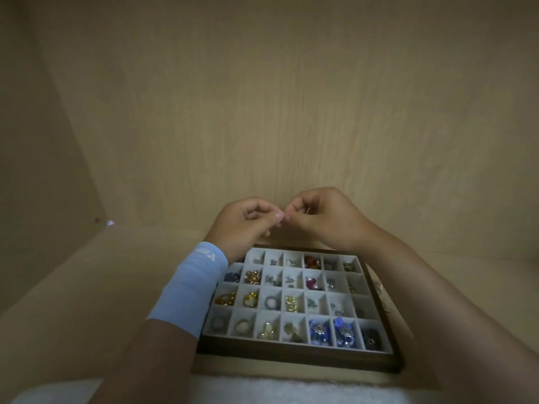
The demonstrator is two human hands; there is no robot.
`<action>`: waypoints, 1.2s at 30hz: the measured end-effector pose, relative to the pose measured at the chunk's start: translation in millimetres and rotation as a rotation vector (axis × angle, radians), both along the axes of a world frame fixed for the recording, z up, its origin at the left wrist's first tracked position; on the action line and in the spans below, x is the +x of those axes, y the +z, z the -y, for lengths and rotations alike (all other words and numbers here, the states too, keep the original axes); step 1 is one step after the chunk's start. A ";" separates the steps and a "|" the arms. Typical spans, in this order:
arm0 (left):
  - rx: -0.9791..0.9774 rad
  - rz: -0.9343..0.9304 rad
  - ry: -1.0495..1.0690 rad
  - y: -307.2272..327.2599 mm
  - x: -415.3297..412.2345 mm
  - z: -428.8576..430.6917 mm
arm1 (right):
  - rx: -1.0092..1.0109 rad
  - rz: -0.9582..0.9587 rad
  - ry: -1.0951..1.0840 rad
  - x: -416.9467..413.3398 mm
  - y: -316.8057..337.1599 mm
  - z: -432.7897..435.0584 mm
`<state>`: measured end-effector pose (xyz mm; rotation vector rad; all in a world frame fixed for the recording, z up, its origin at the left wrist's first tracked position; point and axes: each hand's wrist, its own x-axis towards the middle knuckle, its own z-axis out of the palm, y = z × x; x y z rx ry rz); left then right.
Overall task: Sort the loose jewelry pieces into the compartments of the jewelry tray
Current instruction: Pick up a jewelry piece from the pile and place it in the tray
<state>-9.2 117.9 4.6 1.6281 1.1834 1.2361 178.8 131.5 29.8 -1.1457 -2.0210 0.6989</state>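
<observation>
2 hands meet above far edge of tray (294,355): left hand (245,221), right hand (318,217), fingertips pinched together. Piece between them too small to see. Likely handling 1 piece; next needs matching compartment, gentle drop.

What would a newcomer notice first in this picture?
The left hand and right hand meet fingertip to fingertip above the far edge of the jewelry tray; whether they pinch a piece is too small to tell. Next, the two bright blue pieces in the tray's near row, and the light blue wristband on the left forearm.
</observation>
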 end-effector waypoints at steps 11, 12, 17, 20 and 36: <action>0.038 -0.453 0.078 -27.7 -20.2 -20.5 | -0.005 0.250 -0.011 -10.8 -21.3 -21.6; 0.058 -0.545 0.068 -30.1 -20.8 -21.9 | -0.012 0.293 -0.015 -8.8 -23.0 -22.2; 0.060 -0.755 -0.051 -34.5 -18.2 -22.9 | -0.051 0.369 -0.047 -1.6 -30.0 -24.7; 0.023 -0.725 -0.048 -33.4 -13.8 -22.7 | -0.063 0.353 -0.062 0.6 -28.1 -25.6; -0.150 -0.604 -0.063 -26.3 -4.2 -24.8 | -0.075 0.363 -0.031 -1.4 -25.3 -21.6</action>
